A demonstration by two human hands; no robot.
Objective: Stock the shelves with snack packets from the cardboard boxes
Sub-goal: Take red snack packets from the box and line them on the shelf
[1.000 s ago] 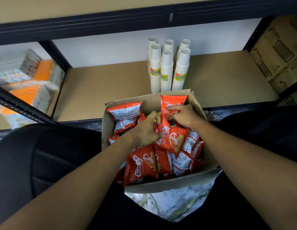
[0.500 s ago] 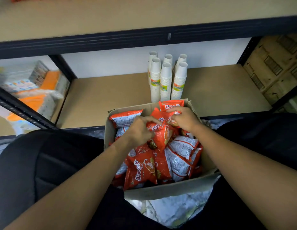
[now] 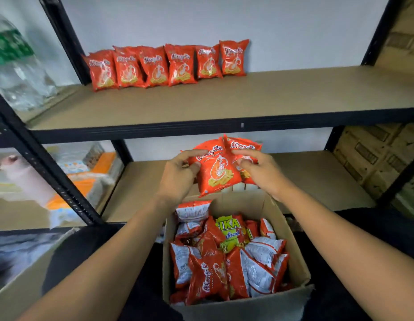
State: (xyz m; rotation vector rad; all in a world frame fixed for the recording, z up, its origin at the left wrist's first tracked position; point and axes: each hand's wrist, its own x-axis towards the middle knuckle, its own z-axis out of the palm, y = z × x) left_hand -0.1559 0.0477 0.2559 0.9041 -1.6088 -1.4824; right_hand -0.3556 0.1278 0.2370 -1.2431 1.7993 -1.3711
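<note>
Box (image 3: 238, 308), cardboard, open-topped, sits near, between the person's forearms, packed with loose packets (image 3: 208, 279): glossy orange-red fronts with a prawn drawing and white script, backs white with small print. One yellow-green packet (image 3: 229, 230) lies among them toward the far side. Above the box's far edge, in front of the lower shelf (image 3: 317, 177), two orange-red packets are held upright, overlapping. Left hand (image 3: 178, 174) grips the front packet (image 3: 216, 174) by its left edge, fingers and thumb curled onto it. Right hand (image 3: 261, 172) holds the rear packet (image 3: 244, 147) at its right side, fingers bent round it. On the upper shelf (image 3: 270, 93), far left against the white wall (image 3: 294, 31), a row of six matching packets (image 3: 169, 66) stands upright, edges touching or overlapping. Shelf boards brown, frame black.
</note>
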